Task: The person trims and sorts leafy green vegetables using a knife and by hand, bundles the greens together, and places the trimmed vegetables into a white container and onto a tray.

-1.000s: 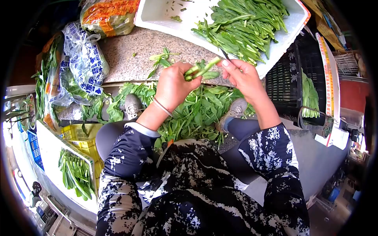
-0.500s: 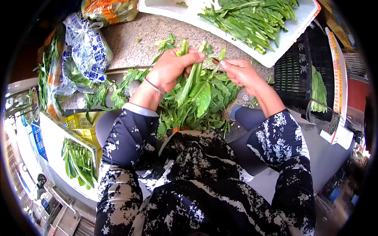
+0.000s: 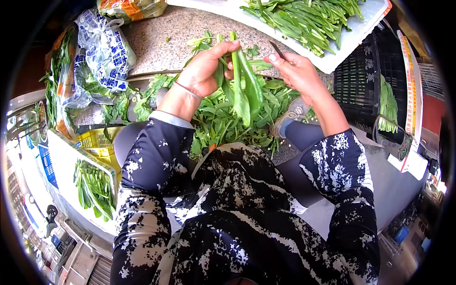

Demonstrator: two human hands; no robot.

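Note:
Green leafy stalks [image 3: 241, 92] hang from my left hand [image 3: 204, 71], pinched between thumb and fingers with their cut ends up and the leaves down. To the right, my right hand [image 3: 300, 75] is closed on a small dark-bladed knife [image 3: 277, 49], whose tip points up and left, apart from the stalks. Its handle is hidden in my palm. Beneath both hands lies a heap of loose green leaves [image 3: 216, 123] between my feet.
A white foam tray [image 3: 346, 56] of trimmed greens stands at top right, beside a black crate [image 3: 354, 102]. Plastic bags [image 3: 107, 50] of vegetables lie upper left on the stone ledge [image 3: 152, 45]. A white box [image 3: 61, 156] of greens and a yellow basket [image 3: 97, 142] are at left.
My right hand has moved slightly right and up with the knife, away from the stalks. My left hand has risen a little, and the stalks now hang straighter.

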